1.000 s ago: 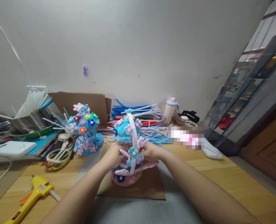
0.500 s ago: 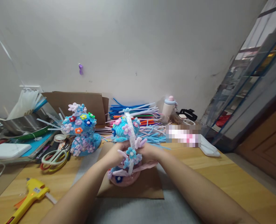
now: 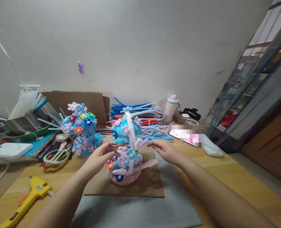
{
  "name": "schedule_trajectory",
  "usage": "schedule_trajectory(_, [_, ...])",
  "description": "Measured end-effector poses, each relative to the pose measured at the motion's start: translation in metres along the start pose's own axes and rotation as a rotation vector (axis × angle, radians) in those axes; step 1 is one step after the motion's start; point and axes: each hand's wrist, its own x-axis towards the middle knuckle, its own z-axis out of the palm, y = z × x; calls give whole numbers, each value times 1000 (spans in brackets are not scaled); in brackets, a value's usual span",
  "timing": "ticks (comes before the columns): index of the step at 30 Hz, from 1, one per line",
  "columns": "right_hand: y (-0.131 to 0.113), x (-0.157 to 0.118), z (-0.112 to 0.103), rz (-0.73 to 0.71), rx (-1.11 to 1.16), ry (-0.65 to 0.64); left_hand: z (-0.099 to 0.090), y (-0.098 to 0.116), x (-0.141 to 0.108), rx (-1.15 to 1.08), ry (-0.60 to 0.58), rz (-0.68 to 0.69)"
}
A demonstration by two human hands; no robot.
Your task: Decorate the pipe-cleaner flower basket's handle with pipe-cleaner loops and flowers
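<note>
In the middle stands a pipe-cleaner flower ornament (image 3: 131, 139), with a round pink base, a blue ball above and a white fuzzy strip up its front. Small flowers cover it, and pale pink leaf-like pieces stick out low down. My left hand (image 3: 102, 158) is beside its left side, fingers loosely curved and apart; whether the fingertips touch it I cannot tell. On the other side my right hand (image 3: 165, 151) hovers clear of it with fingers stretched out. The ornament rests on a brown cardboard piece (image 3: 150, 185) over a grey mat (image 3: 140, 212).
A second blue flower ornament (image 3: 80, 126) stands to the left. Near it lie scissors (image 3: 56, 156) and a yellow glue gun (image 3: 33, 193). Behind are bundles of pipe cleaners (image 3: 135, 109) and a bottle (image 3: 172, 109). A phone (image 3: 188, 137) lies at the right.
Both hands have come off the ornament and moved apart, left hand to the left, right hand to the right. The ornament stays standing on the cardboard.
</note>
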Motion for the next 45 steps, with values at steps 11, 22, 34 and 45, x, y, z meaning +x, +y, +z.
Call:
schedule_trajectory(11, [13,-46,-35,433,524,98,20,2,-56,-135,218,17])
schedule_trajectory(22, [25,-96,-53,506,1117,352,97,11,-92,-197,-143,-89])
schedule_trajectory(34, [-52,-149,-41,187,1251,536,149,28,-72,-562,-303,-240])
schedule_trajectory(45, [-95,-176,3,-122,1138,-169,166,64,-73,-1007,-296,-221])
